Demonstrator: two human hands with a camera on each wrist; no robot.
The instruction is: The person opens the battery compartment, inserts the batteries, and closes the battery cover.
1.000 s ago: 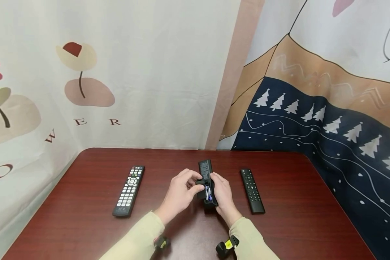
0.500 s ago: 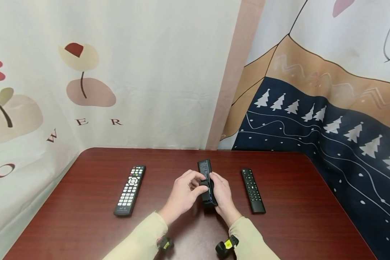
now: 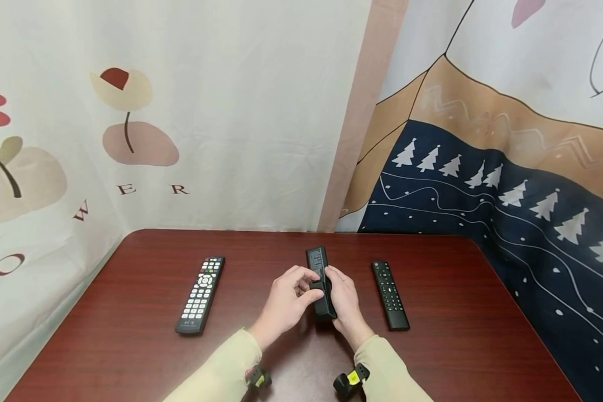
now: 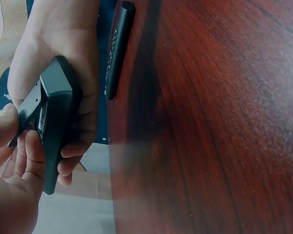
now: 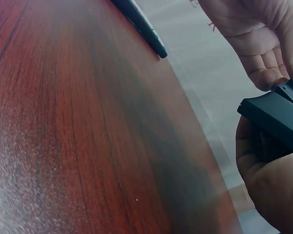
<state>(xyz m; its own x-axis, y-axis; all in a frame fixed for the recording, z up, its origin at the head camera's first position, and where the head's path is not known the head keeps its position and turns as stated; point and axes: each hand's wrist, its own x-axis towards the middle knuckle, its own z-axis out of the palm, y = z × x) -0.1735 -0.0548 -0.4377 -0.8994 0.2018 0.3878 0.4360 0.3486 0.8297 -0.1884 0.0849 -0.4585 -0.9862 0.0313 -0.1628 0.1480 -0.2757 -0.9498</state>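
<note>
Over the middle of the table, my right hand (image 3: 345, 301) grips a black remote control (image 3: 316, 258) along its side, its back turned up. My left hand (image 3: 283, 301) pinches the remote's black battery cover (image 4: 31, 103) between thumb and fingers. In the left wrist view the cover sits tilted against the back, one end at the remote and the other lifted. Through the gap a bit of a battery (image 4: 42, 121) shows in the compartment. From the head view, the cover and left fingers hide the batteries. The right wrist view shows the remote's end (image 5: 276, 117) and the cover's edge.
A dark remote with white buttons (image 3: 200, 296) lies to the left on the brown table (image 3: 146, 357). To the right lies a slimmer black remote (image 3: 391, 296). Printed curtains (image 3: 251, 111) hang behind the table. Both wrists wear small black cameras (image 3: 350, 382).
My left hand has moved right with the battery cover, bringing it from beside the remote to over the battery compartment. The batteries, visible earlier, are now covered. My right hand keeps its grip.
</note>
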